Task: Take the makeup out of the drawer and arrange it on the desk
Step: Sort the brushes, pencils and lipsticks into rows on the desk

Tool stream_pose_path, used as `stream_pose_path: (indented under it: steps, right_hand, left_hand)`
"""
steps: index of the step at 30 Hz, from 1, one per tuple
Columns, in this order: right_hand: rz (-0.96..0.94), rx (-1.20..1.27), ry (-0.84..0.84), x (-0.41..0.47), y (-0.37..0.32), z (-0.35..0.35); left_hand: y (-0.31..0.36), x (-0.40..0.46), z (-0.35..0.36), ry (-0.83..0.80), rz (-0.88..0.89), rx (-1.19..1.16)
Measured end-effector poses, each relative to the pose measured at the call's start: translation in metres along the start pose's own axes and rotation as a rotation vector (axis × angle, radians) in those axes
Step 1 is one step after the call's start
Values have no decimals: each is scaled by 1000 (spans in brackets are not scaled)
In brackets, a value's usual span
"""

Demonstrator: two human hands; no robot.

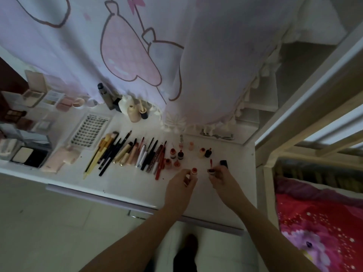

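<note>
My left hand (181,183) grips a small lip-gloss tube (193,172) with a red-orange top, upright over the white desk (125,185). To its right, my right hand (219,176) pinches the dark cap of the applicator wand (211,163), whose red tip points up. Just beyond the hands stand several small lip tint bottles (179,154) in loose rows. Left of them lies a row of brushes, pencils and lipsticks (129,152). The drawer front (98,197) runs under the desk edge.
A false-lash card (89,132) and compacts and palettes (29,156) fill the desk's left side. Foundation bottles (135,112) stand at the back under a pink printed curtain (127,55). A dark small box (224,163) sits by my right hand. A bed with a red cover (318,222) is on the right.
</note>
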State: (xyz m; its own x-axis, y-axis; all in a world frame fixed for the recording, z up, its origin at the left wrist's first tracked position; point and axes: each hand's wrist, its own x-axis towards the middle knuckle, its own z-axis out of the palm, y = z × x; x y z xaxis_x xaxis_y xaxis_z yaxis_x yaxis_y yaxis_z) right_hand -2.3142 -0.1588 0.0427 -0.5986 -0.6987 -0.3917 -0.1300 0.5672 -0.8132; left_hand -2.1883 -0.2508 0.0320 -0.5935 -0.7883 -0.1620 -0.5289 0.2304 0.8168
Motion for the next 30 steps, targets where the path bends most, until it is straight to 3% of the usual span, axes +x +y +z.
stream_pose_path:
  steps: [5,17,22,26,30]
  right_hand:
    - [-89,-184,228,22,1,23]
    - [-44,-314,133,31,-10,25]
    - [-83,-462,281,32,-5,-22]
    - [131,-743,96,35,7,-37]
    - [121,-718,-3,20,13,-42]
  left_hand:
    - [3,14,20,34,-51,-39]
    - [2,26,28,51,-110,-79]
    - [-12,-1,24,-34,-171,-53]
    - [-9,-7,24,-204,-89,52]
    - [11,-5,23,-254,181,256]
